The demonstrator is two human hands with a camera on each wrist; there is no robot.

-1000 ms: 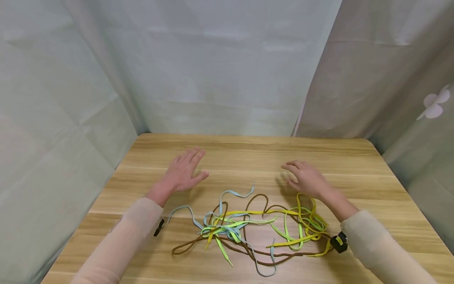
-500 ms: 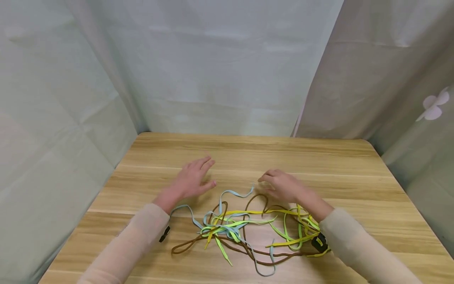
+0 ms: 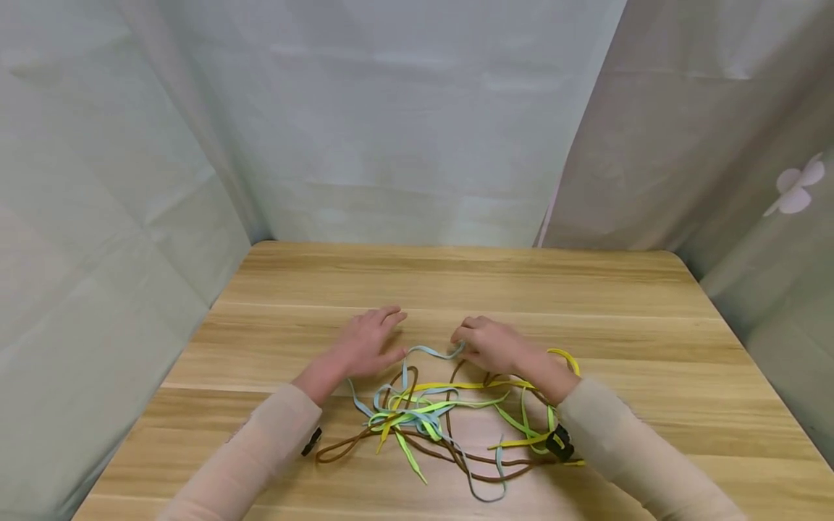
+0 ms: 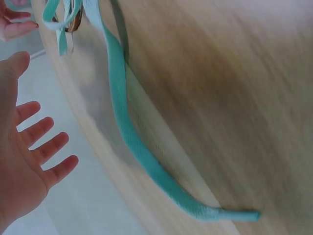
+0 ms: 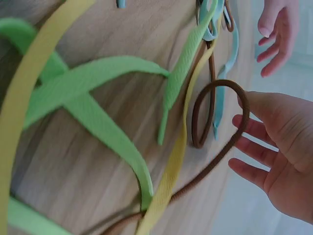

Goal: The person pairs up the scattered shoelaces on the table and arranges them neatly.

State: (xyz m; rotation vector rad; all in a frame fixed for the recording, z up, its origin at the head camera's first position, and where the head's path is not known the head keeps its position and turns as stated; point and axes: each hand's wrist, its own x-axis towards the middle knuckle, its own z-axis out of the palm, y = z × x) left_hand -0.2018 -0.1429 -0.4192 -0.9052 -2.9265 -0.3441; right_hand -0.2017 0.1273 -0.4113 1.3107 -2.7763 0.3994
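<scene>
Table (image 3: 456,282) with pale curtain (image 3: 404,130) behind: limp lace tangle (image 3: 426,417), nothing visibly gripped

Landmark = lace tangle, lying on the near part of the table. It mixed blue lacing (image 4: 121,98), green lacing (image 5: 110,128), yellow lacing (image 5: 168,183) and brown cord (image 5: 213,165); lace count unclear. Blue ran out left of the tangle to one free end and beyond it to another. Brown looped on its left and again on its far right. Green and yellow trailed off right of it, crossing each other.

Left hand (image 3: 357,349): beyond and left of the tangle, fingers spread, holding nothing. Right hand (image 3: 498,349): beyond and right of the tangle, fingers loosely bent, thumb apart from them, no pinch seen. It was just beside the far blue end; touching or not, could not tell. Brown loop overlapped that thumb in the right wrist view; contact there also unclear.

Handling (judged): very light, limp, not fragile. Blue, green and yellow looked flat and woven, so probably grippy enough; brown looked round and springier, standing up in loops. A hard tug would likely tighten the crossings. Best hold seemed a thumb-and-finger pinch at a narrow tip, such as the blue tip (image 4: 239,215) left of the tangle or the green tip (image 5: 164,127) right of it. Mid-tangle grabs would probably drag several colours together.
</scene>
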